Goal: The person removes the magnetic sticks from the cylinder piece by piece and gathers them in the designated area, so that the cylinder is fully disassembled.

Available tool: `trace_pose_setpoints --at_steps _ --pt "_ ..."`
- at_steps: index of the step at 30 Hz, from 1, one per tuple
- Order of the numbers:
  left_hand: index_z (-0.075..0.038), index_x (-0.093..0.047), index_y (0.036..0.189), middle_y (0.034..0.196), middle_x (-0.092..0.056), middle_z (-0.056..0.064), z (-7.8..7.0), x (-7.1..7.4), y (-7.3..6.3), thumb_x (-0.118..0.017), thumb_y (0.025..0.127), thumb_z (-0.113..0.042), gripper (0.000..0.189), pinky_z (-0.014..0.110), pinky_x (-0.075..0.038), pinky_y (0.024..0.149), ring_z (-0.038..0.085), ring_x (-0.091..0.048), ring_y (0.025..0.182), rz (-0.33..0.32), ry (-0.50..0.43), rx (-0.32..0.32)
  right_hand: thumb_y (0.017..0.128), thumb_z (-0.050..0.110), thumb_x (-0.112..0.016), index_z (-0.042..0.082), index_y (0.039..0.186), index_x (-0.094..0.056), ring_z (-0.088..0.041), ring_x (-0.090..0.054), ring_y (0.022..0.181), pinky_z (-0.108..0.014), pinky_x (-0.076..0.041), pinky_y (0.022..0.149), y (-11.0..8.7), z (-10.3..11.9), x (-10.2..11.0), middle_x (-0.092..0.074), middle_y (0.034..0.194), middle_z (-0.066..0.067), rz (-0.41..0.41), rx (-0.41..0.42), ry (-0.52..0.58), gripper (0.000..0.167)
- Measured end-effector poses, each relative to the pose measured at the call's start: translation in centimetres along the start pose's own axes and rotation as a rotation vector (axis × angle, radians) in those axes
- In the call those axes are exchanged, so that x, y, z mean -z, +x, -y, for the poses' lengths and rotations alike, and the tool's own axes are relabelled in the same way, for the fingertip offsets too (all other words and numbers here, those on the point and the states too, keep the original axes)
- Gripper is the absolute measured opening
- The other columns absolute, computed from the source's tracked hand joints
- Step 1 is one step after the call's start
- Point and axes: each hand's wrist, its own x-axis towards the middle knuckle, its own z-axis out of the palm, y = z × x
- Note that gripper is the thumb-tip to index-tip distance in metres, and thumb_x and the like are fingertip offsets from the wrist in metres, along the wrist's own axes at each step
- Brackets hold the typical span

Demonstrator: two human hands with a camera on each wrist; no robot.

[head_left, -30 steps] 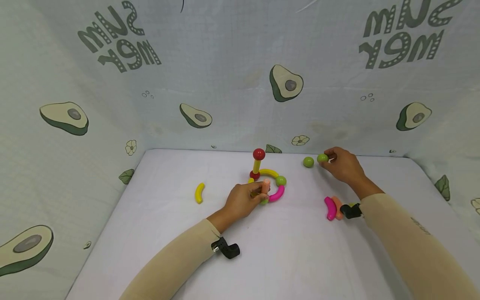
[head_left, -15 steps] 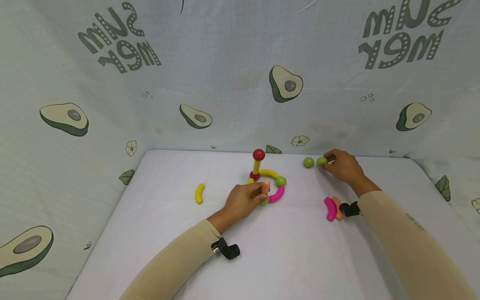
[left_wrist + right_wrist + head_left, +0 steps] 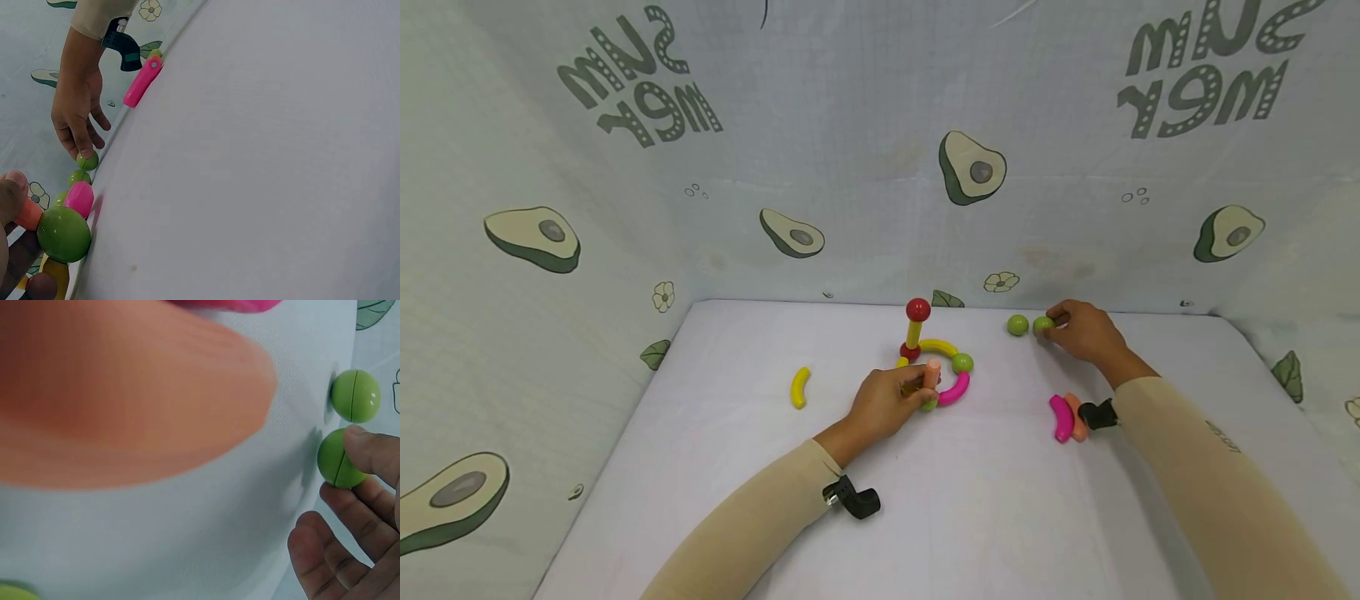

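Note:
Between thumb and fingers, my left hand (image 3: pixel 880 404) holds an upright orange stick (image 3: pixel 932 374) above a green ball (image 3: pixel 64 234) of a toy ring. The ring includes a pink curved stick (image 3: pixel 954 389), another green ball (image 3: pixel 962 362), a yellow curved stick (image 3: pixel 937 345) and a lower red ball (image 3: pixel 910 352). From that red ball rises a yellow stick (image 3: pixel 913 335) topped by a red ball (image 3: pixel 917 309). Part of the ring is hidden behind my left hand. At the back right, my right hand (image 3: pixel 1086 332) pinches a loose green ball (image 3: pixel 340 459), beside a second loose green ball (image 3: pixel 355 395).
A lone yellow curved piece (image 3: pixel 800 387) lies left of the ring. Near my right wrist are a pink curved piece (image 3: pixel 1062 418) and an orange piece (image 3: pixel 1077 416), partly covered by the black wrist camera (image 3: pixel 1100 414). A printed cloth (image 3: pixel 865 108) hangs behind the white tabletop (image 3: pixel 985 500).
My right hand has come slightly down and nearer with the green ball, its forearm shifting a little left. The left hand and the ring have stayed put.

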Motion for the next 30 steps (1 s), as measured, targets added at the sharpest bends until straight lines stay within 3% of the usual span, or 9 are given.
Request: trace_pose_setpoints --at_steps 19,30 --pt "-0.012 -0.072 0.129 0.101 -0.076 -0.003 -0.2 0.0 0.1 -0.077 0.091 -0.033 0.044 0.025 -0.052 0.075 0.010 -0.066 0.089 -0.010 0.003 0.007 0.098 0.024 -0.069 -0.011 0.133 -0.053 -0.047 -0.055 0.116 -0.057 -0.049 0.092 0.0 0.4 0.2 -0.058 0.130 -0.031 0.037 -0.014 -0.022 0.052" --pt "-0.012 -0.072 0.128 0.101 -0.076 -0.002 -0.1 0.1 0.1 -0.077 0.092 -0.034 0.043 0.025 -0.053 0.076 0.010 -0.066 0.088 -0.010 0.002 -0.002 0.100 0.033 -0.068 -0.002 0.141 -0.050 -0.051 -0.047 0.125 -0.063 -0.046 0.094 -1.5 2.0 0.7 -0.052 0.140 -0.029 -0.089 0.041 0.010 0.057"
